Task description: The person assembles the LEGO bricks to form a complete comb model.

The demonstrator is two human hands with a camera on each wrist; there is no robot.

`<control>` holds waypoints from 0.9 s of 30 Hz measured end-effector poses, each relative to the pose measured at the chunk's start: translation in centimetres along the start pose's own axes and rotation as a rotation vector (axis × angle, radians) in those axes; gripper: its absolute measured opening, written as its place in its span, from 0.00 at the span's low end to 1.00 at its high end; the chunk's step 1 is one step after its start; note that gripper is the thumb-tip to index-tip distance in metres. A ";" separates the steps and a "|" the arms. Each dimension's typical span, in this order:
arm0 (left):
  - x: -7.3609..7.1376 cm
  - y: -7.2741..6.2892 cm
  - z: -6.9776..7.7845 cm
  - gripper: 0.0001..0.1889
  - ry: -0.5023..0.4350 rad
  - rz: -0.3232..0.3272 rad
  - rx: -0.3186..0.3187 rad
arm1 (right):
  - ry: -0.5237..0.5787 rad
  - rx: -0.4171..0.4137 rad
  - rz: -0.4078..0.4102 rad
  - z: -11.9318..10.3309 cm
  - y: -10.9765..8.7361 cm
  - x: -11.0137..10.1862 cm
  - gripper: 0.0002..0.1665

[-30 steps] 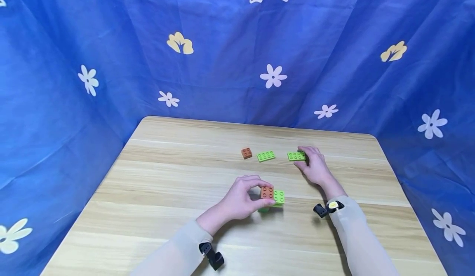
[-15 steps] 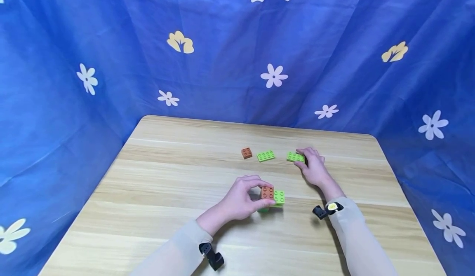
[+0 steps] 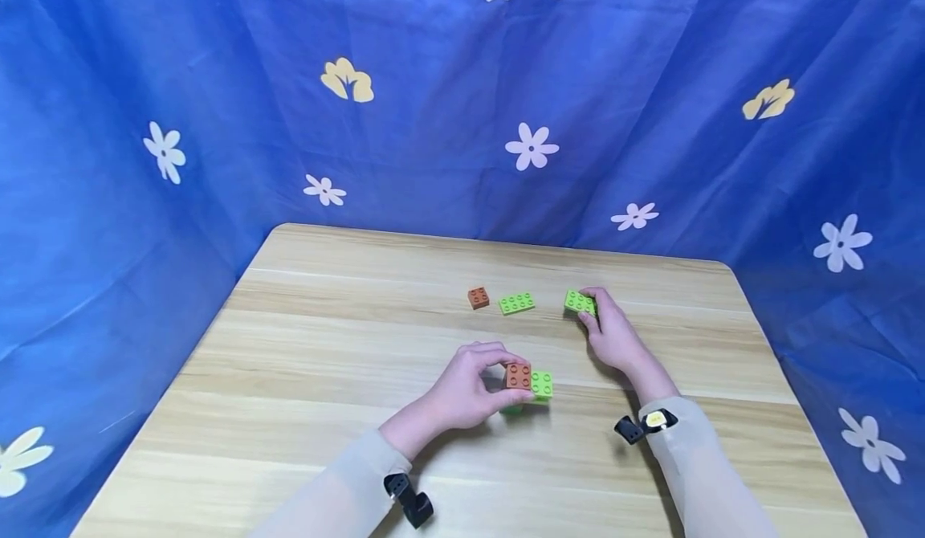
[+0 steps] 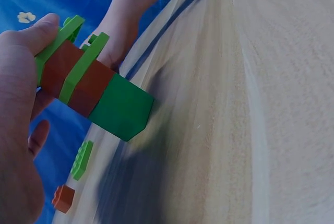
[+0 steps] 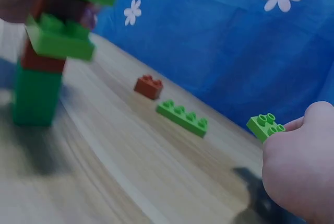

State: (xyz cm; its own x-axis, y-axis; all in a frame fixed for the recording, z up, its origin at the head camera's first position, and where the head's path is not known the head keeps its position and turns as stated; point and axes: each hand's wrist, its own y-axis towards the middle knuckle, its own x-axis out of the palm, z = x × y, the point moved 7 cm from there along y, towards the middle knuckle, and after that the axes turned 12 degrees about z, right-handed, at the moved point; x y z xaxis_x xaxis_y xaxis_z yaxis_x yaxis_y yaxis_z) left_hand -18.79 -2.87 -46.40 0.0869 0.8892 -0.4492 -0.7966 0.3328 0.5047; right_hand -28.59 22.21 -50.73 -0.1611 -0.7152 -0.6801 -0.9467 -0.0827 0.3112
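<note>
lifted and tilted since the earlier frame, one lime brick (image 3: 579, 302) is pinched by the right hand (image 3: 614, 337) toward the table's (image 3: 325, 345) far right. nearer, the left hand (image 3: 466, 389) grips an upright stack (image 3: 526, 379). farther off lie a brown brick (image 3: 478, 297) and a second lime brick (image 3: 516, 303), left of the pinched one.

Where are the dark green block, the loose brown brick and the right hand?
Dark green block (image 4: 122, 108): left wrist view, side face.
Loose brown brick (image 3: 478, 297): head view, studded top.
Right hand (image 3: 617, 339): head view, back of hand.
</note>
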 end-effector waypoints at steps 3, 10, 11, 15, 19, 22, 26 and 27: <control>-0.2 0.0 0.0 0.21 0.009 -0.003 -0.004 | 0.037 -0.005 -0.003 -1.0 -0.4 0.0 0.24; -0.2 0.1 -0.1 0.21 0.010 -0.004 -0.006 | 0.067 -0.052 0.021 -3.0 -0.7 -0.7 0.24; -0.2 0.1 -0.1 0.21 0.008 -0.003 -0.004 | 0.071 -0.063 0.025 -3.3 -0.7 -0.8 0.24; 0.0 0.1 -0.2 0.21 0.002 -0.001 -0.004 | 0.096 -0.099 0.018 -4.5 -1.0 -1.2 0.25; 0.1 0.1 -0.4 0.21 -0.001 0.004 -0.011 | 0.116 -0.126 -0.001 -5.9 -1.3 -1.6 0.26; 0.1 0.0 -0.4 0.21 -0.003 0.008 -0.012 | 0.128 -0.153 -0.006 -6.9 -1.7 -1.8 0.26; 0.0 0.0 -0.4 0.21 0.000 0.005 -0.006 | 0.137 -0.198 -0.003 -8.1 -2.4 -2.2 0.25; 0.0 0.0 -0.4 0.21 0.000 0.003 -0.003 | 0.138 -0.211 -0.002 -8.4 -2.6 -2.3 0.25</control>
State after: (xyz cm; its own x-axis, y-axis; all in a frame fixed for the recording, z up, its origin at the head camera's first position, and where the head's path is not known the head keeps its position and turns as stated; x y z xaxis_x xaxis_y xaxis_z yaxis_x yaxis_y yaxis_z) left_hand -19.02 -2.97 -46.69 0.0844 0.8900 -0.4480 -0.7985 0.3294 0.5039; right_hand -23.43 18.22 -44.38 -0.1061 -0.8018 -0.5881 -0.8652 -0.2169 0.4520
